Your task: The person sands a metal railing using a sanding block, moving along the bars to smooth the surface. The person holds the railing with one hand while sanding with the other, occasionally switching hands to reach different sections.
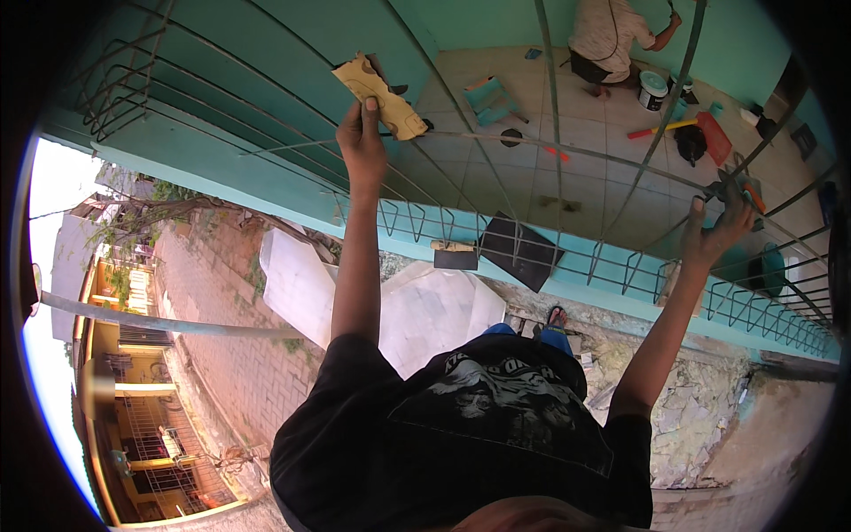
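Observation:
My left hand [362,146] is raised and pinches a torn, creased piece of sandpaper [379,96], yellowish with dark patches, thumb on the near face. This piece lies at the bars of a metal window grille [470,135], partly in front of them. Over on the right, my right hand [720,226] has its fingers round a grille bar near a crossing; the fingertips are partly hidden. Below the grille, a black square sheet [519,252] and a smaller dark piece [456,259] rest on the turquoise sill [408,246].
Behind the grille, a person [612,40] sits on a tiled floor near paint buckets [653,89], a turquoise stool-like object [493,100] and a red-and-yellow tool [678,124]. White sheeting [425,310] and rubble [700,390] lie outside below me. A pole [168,319] crosses at left.

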